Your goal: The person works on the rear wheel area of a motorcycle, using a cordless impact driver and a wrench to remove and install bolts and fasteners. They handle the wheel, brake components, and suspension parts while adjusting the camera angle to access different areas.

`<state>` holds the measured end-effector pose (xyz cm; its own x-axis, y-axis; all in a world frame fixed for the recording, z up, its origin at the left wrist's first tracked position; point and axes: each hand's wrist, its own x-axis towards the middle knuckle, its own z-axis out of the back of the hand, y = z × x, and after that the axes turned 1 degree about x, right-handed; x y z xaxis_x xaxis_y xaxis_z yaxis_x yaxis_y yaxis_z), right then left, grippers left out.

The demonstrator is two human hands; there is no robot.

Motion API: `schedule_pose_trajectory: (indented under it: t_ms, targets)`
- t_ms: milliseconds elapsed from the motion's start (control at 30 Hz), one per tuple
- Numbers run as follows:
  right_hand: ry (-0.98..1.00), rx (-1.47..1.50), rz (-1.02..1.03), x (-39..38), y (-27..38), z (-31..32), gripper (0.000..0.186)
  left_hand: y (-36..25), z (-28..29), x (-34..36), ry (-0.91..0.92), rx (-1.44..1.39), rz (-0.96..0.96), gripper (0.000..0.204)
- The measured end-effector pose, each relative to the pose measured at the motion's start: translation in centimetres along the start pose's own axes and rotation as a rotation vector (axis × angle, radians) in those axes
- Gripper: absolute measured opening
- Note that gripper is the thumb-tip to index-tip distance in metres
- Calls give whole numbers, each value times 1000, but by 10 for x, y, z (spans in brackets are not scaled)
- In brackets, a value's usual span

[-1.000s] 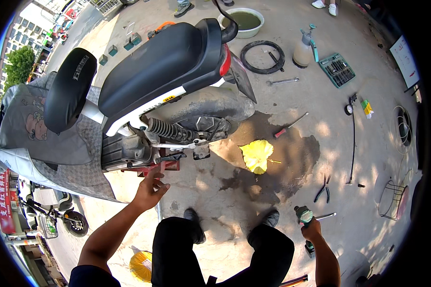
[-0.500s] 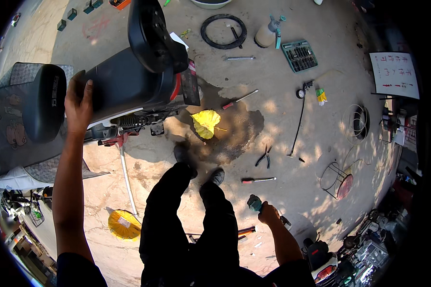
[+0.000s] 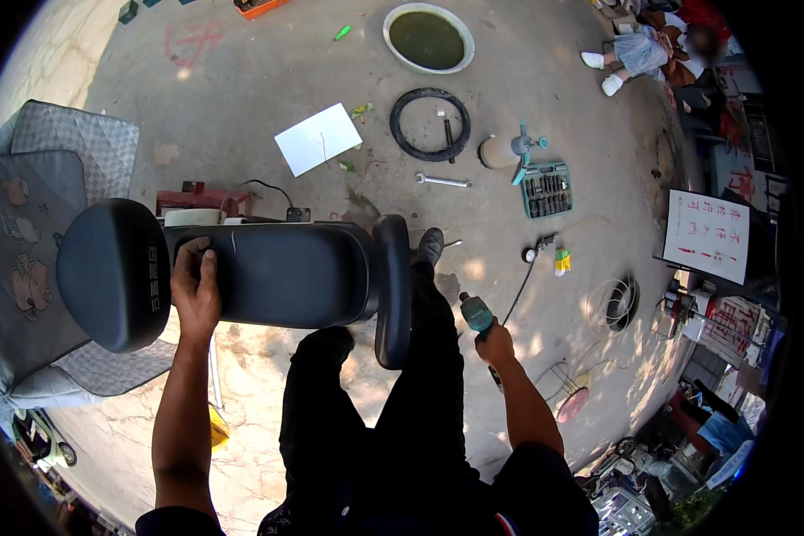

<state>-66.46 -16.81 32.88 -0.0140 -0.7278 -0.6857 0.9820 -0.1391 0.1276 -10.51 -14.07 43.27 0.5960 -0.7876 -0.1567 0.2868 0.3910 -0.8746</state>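
A black scooter seat (image 3: 290,272) stretches across the view, left of my legs. My left hand (image 3: 196,290) grips its left end, fingers curled over the edge and thumb lying along the top. Just left of that hand is a rounded black pad (image 3: 107,272) with lettering; a black backrest (image 3: 393,295) stands at the seat's right end. My right hand (image 3: 497,346) is closed round the grip of a teal and black power driver (image 3: 478,314), whose nose points up and left. The scooter body below the seat is mostly hidden.
A patterned grey cover (image 3: 31,259) hangs at the left. On the ground lie a white sheet (image 3: 319,139), a tyre (image 3: 430,124), a wrench (image 3: 443,180), a socket set (image 3: 547,190), a spray bottle (image 3: 502,152) and a water basin (image 3: 429,37). A person (image 3: 657,49) sits at the far right.
The seat now lies level across the view, nearer my legs, instead of slanting up at the left. The driver has come up and left in view. The basin and seated person now show.
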Motion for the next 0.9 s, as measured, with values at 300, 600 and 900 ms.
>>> schedule_pose_trajectory:
  t_ms: [300, 600, 900]
  targets:
    - [-88, 183, 394, 248, 90, 93, 32, -13, -17, 12, -268, 279, 285, 35]
    - [547, 184, 724, 378, 244, 59, 30, -3, -12, -2, -507, 297, 480, 34]
    - [1091, 382, 674, 439, 331, -64, 45, -17, 8, -11, -48, 994, 230, 25]
